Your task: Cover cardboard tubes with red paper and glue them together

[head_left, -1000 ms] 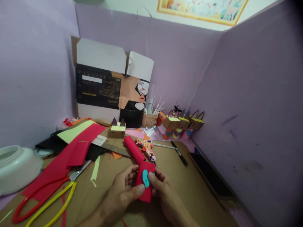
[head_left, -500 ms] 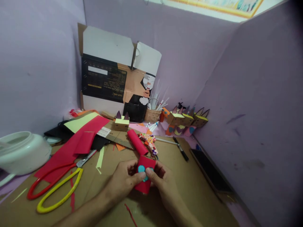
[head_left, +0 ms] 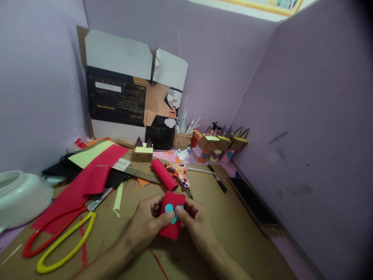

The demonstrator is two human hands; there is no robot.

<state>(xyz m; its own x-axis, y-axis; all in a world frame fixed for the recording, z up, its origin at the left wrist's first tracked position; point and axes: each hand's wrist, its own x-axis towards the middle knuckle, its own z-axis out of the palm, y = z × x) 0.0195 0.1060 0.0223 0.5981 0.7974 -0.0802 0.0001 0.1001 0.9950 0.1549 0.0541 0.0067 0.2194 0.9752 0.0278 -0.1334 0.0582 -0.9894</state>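
Between my two hands is a short red paper-covered roll (head_left: 171,198) with a light-blue paper cut-out (head_left: 169,209) on its front. My left hand (head_left: 148,221) grips its left side, the thumb pressing on the blue shape. From the other side my right hand (head_left: 196,221) holds it, thumb also on the blue shape, fingers behind. Part of the cut-out is hidden under the thumbs. Just beyond lie a longer red roll (head_left: 164,174) and a glue gun with a flowery pattern (head_left: 179,173).
Scissors (head_left: 65,233) with red and yellow handles lie left, beside red paper (head_left: 70,194). A white pot (head_left: 25,200) stands at the left edge. A small cardboard box with ears (head_left: 143,154), a marker (head_left: 218,179) and a dark phone-like slab (head_left: 253,202) lie around.
The view has swung slightly right, so the surroundings sit further left. Both hands keep their hold on the red roll, thumbs still pressed on the blue cut-out.
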